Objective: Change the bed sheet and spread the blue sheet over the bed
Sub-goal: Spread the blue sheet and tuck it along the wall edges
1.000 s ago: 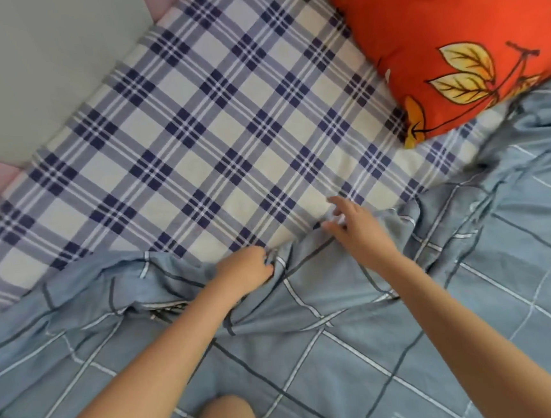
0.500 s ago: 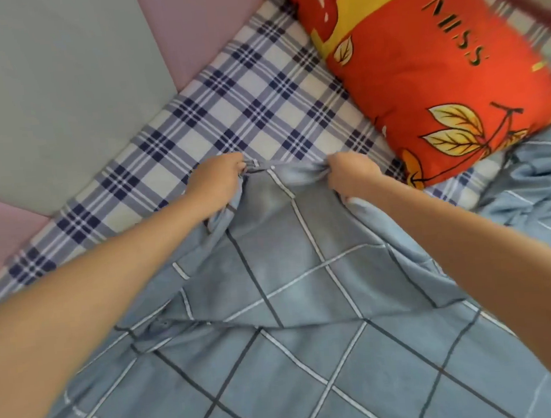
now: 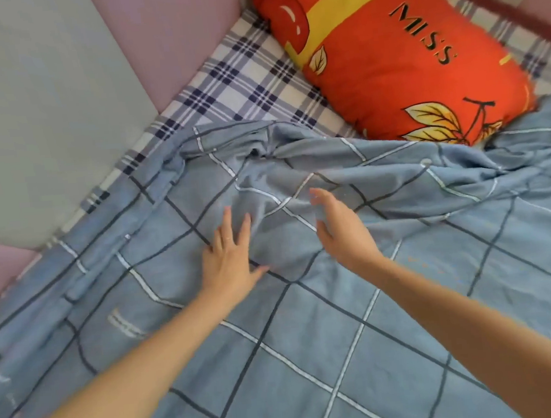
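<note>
Released, sheet (image 3: 312, 339) lies bunched; left hand (image 3: 230, 259) spread flat on it, right hand (image 3: 343, 233) unclenched, perhaps hovering. Likely light and limp: grip its far edge.

The left forearm (image 3: 116, 382) and right forearm (image 3: 477, 324) are bare all the way to the near edge. The left grip (image 3: 230, 262) and right grip (image 3: 343, 233) are bare hands. A faint thin band (image 3: 226, 238) seems to circle one left finger.
</note>
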`<state>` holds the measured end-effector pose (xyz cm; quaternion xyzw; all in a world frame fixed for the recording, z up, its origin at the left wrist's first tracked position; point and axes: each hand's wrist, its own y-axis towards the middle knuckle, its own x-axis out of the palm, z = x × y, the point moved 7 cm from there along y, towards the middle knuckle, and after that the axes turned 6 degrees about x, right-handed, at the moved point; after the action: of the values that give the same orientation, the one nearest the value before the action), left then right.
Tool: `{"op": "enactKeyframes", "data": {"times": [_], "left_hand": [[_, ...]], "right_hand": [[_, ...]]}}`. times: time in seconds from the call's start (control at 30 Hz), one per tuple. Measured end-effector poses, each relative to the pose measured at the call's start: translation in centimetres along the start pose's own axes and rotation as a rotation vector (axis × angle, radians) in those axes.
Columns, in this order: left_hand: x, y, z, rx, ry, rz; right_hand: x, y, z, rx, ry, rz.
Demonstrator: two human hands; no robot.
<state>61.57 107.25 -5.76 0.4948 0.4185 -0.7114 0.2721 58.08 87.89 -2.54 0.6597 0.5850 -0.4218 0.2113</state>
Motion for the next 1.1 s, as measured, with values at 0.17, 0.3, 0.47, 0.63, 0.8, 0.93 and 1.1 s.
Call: {"op": "enactKeyframes", "data": {"times": [0.17,0.3,0.47,0.63,0.8,0.93,1.1], "left_hand": [[3.6,2.2,1.4,-0.087,-0.064,0.007],[0.6,6.9,-1.5,-0.095,-0.011,0.134],[0.2,9.6,-3.3,-0.042,0.004,0.188],[-0.6,13.4,-6.4,-0.15,-0.159,0.007],[-1.0,19.5,-8.2,-0.348,-0.226,-0.294],[0.3,21.1,-7.5,-0.486,-0.168,-0.361],[-0.1,21.9,-7.4,-0.591,-0.17,-0.337]], "right_hand": [[3.1,-9.5,7.8,0.238,-0.111,0.192],[4.5,-13.6,13.9,0.849,0.072,0.293],[5.1,-5.5,12.9,0.896,-0.094,0.122],[6.4,8.7,7.4,0.415,-0.3,-0.129],[6.8,14.4,5.4,0.231,-0.402,0.112],[6.4,13.7,5.7,0.188,-0.368,0.307],[6.8,14.6,3.5,-0.151,-0.315,0.191]]}}
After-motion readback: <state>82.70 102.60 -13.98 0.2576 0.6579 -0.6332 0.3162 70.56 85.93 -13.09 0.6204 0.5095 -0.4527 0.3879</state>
